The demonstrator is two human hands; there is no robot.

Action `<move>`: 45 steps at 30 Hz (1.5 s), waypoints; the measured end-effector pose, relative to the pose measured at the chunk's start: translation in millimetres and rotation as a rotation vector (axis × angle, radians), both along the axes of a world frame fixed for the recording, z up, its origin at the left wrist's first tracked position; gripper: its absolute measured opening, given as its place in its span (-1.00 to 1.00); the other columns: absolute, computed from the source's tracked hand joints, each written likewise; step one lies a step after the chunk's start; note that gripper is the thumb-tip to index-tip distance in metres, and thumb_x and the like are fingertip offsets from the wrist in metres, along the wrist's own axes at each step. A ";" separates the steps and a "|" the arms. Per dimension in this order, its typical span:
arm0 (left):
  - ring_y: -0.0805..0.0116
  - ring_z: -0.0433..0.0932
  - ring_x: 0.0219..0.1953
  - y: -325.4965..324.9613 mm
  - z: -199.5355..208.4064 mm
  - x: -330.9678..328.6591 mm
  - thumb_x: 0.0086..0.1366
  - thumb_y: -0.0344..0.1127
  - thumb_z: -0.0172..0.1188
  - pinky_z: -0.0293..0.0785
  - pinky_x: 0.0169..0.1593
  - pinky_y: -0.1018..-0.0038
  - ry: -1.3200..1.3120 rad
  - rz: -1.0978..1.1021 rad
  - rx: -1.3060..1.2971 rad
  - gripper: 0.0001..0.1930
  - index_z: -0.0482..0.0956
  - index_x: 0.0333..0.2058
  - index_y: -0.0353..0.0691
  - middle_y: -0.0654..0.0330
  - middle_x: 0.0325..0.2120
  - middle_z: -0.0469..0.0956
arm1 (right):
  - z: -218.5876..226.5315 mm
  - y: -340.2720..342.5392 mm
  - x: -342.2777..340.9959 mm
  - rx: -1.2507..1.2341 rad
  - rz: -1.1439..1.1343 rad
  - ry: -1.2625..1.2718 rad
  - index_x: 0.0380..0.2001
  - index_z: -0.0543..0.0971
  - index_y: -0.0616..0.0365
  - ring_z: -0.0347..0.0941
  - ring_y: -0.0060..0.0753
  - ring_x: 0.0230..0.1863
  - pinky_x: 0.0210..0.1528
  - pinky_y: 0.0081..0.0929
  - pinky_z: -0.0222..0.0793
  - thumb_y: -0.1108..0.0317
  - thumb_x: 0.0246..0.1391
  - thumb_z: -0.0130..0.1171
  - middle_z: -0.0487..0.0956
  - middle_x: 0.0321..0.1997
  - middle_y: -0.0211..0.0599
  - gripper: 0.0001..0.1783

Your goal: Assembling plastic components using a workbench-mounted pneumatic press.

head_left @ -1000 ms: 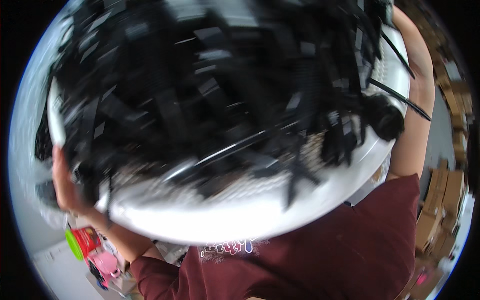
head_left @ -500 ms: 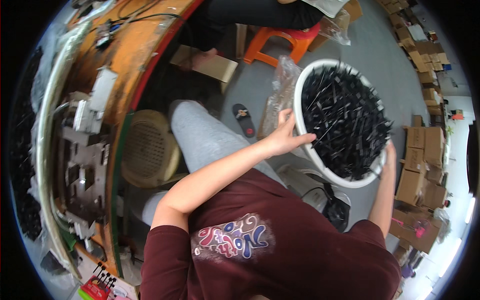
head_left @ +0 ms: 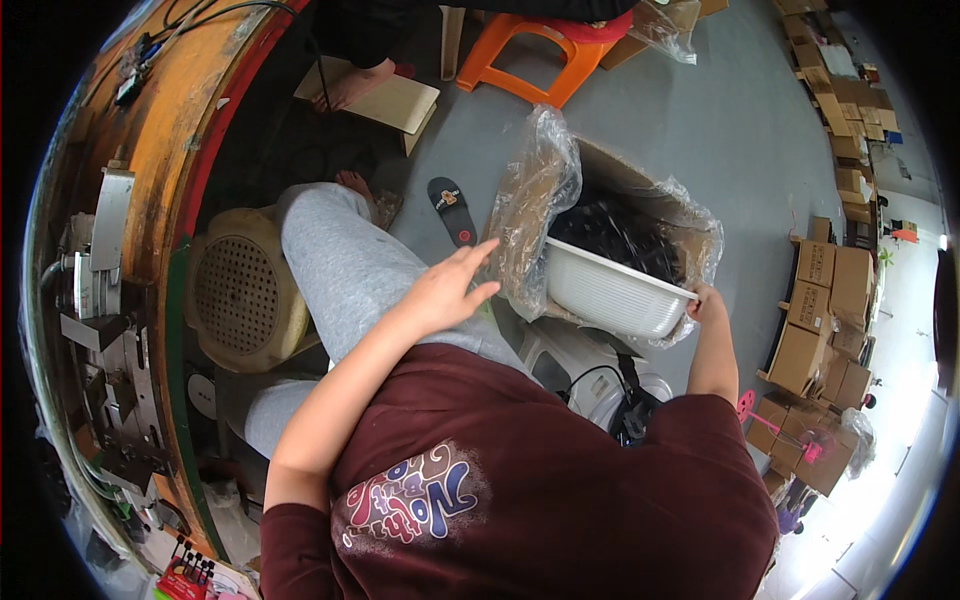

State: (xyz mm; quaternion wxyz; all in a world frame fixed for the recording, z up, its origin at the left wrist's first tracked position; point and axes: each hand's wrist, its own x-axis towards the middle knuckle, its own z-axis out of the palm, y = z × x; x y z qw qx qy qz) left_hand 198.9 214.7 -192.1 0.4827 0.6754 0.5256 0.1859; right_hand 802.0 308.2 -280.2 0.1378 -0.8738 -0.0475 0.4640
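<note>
One white basin (head_left: 612,292) is tipped on its side over one cardboard box (head_left: 640,195) lined with a clear plastic bag (head_left: 538,205), black parts (head_left: 612,232) spilling from it into the box. The right hand (head_left: 706,300) has its grip closed on the basin's rim. The left hand (head_left: 447,290) hovers open, fingers spread, holding nothing, just beside the bag. Beyond lie one black slipper (head_left: 453,208) and one orange stool (head_left: 528,50) on the grey floor (head_left: 720,130).
</note>
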 end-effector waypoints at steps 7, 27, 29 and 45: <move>0.12 0.55 0.01 -33.7 60.3 -63.7 0.34 -0.29 0.12 0.42 0.10 0.32 0.031 0.227 0.055 -0.55 0.38 0.19 -0.19 0.00 -0.08 0.57 | -28.1 65.3 -126.6 0.099 0.477 -1.078 -0.19 0.56 0.23 0.56 -0.02 -0.31 -0.35 -0.15 0.50 -0.05 -0.07 0.20 0.58 -0.29 -0.07 -0.45; 0.36 0.61 -0.13 -188.0 46.8 -174.5 0.42 -0.30 0.06 0.47 0.04 0.41 0.087 0.997 -0.142 -0.38 0.07 0.39 0.08 0.00 0.01 0.57 | 179.6 187.8 -243.8 0.203 1.549 -0.379 -0.64 0.64 0.23 0.41 -0.48 -0.75 -0.66 -0.45 0.31 -0.25 0.05 0.23 0.50 -0.75 -0.27 -0.33; 0.35 0.61 -0.11 -191.7 46.6 -172.4 0.42 -0.32 0.06 0.47 0.05 0.41 0.068 0.966 -0.161 -0.38 0.08 0.39 0.07 0.00 0.02 0.57 | 215.3 206.4 -237.6 0.064 1.557 -0.433 -0.54 0.61 0.30 0.50 -0.40 -0.64 -0.54 -0.41 0.43 -0.34 -0.05 0.27 0.55 -0.64 -0.18 -0.26; 0.36 0.59 -0.06 -203.6 74.8 -132.6 0.33 -0.46 0.13 0.44 0.07 0.45 0.085 0.944 -0.070 -0.60 0.49 0.15 -0.21 0.09 -0.03 0.60 | 392.9 192.6 -318.4 0.405 1.677 -0.336 -0.31 0.57 0.30 0.43 -0.55 -0.49 -0.44 -0.59 0.33 -0.17 0.12 0.22 0.51 -0.44 -0.36 -0.39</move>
